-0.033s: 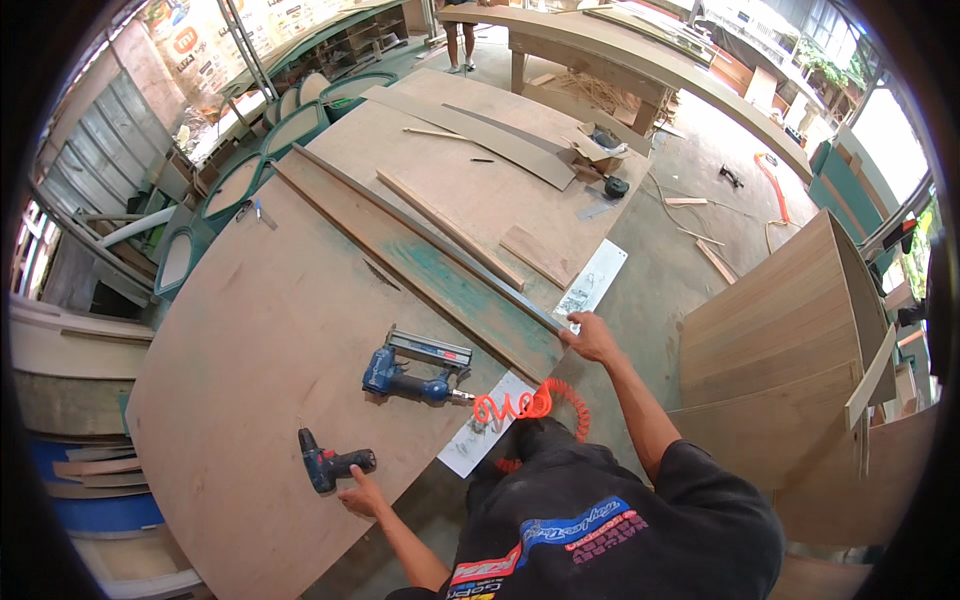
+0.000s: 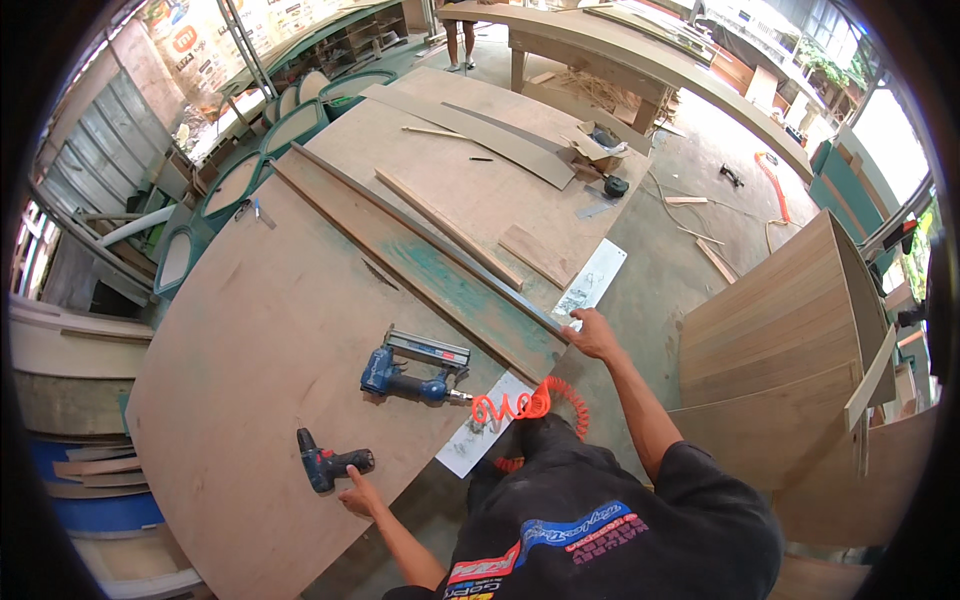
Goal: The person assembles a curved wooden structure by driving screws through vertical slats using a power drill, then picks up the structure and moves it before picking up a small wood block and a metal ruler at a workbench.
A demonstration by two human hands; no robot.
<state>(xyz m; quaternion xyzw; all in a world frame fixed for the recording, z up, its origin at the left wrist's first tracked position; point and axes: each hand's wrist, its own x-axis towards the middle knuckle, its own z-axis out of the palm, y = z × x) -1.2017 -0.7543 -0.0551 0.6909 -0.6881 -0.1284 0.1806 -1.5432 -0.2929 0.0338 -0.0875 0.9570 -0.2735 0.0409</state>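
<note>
My left hand [image 2: 362,495] is low at the left, at the base of a dark cordless drill [image 2: 330,464] lying on its side. One finger reaches the drill's battery end; the hand is not wrapped round it. With fingers bent over its near right corner, my right hand [image 2: 594,335] holds a long wooden panel [image 2: 420,262]. Raised edge strips run along the panel, and green stains mark its near half. Between my hands a blue nail gun [image 2: 405,375] lies on the plywood sheet [image 2: 230,370], joined to an orange coiled air hose [image 2: 530,402] by my body.
Beyond the panel lie a narrow wood strip [image 2: 450,228], a thin brown board [image 2: 480,135] and a tape measure [image 2: 615,186]. A curved wooden piece [image 2: 780,340] stands at right. Green-edged frames [image 2: 235,185] line the left. Another person's legs [image 2: 460,45] show far off.
</note>
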